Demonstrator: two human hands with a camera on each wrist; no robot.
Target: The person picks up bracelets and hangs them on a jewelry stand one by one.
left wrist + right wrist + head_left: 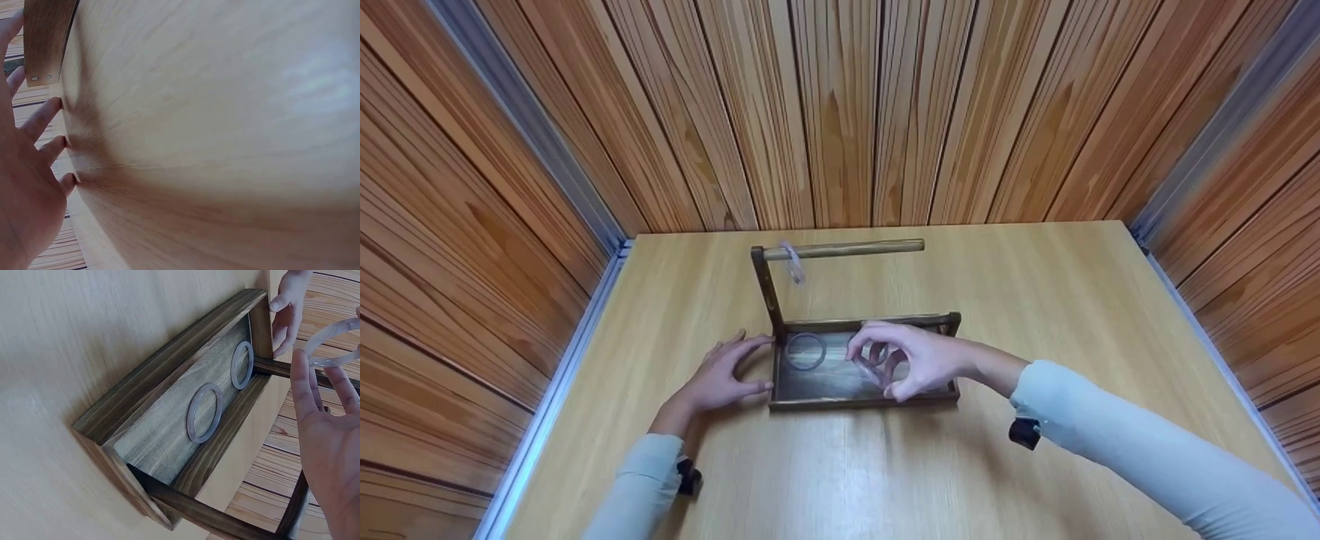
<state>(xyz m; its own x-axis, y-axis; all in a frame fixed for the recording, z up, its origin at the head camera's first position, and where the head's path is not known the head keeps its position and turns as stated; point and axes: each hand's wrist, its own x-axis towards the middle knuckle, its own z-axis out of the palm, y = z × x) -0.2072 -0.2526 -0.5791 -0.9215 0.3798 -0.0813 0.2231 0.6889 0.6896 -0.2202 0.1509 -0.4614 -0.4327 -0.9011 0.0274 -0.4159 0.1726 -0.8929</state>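
Between its thumb and fingers, my right hand [919, 356] pinches a pale translucent bangle [329, 338] above the wooden tray [855, 406]. Two more bangles lie in the tray in the right wrist view: a nearer bangle [191, 417] and a farther bangle [234, 371]. Another bangle [794, 262] hangs on the stand's horizontal bar [862, 248], close to the upright post [767, 292]. My left hand [720, 379] touches the tray's left end with thumb and index finger spread. Its other fingers [42, 121] reach down to the table.
The tray and post stand on a light wood table [1035, 300]. Wood-plank walls [840, 112] rise behind and at both sides, with metal rails [562, 382] along the table's side edges. The bar extends above the tray's back side.
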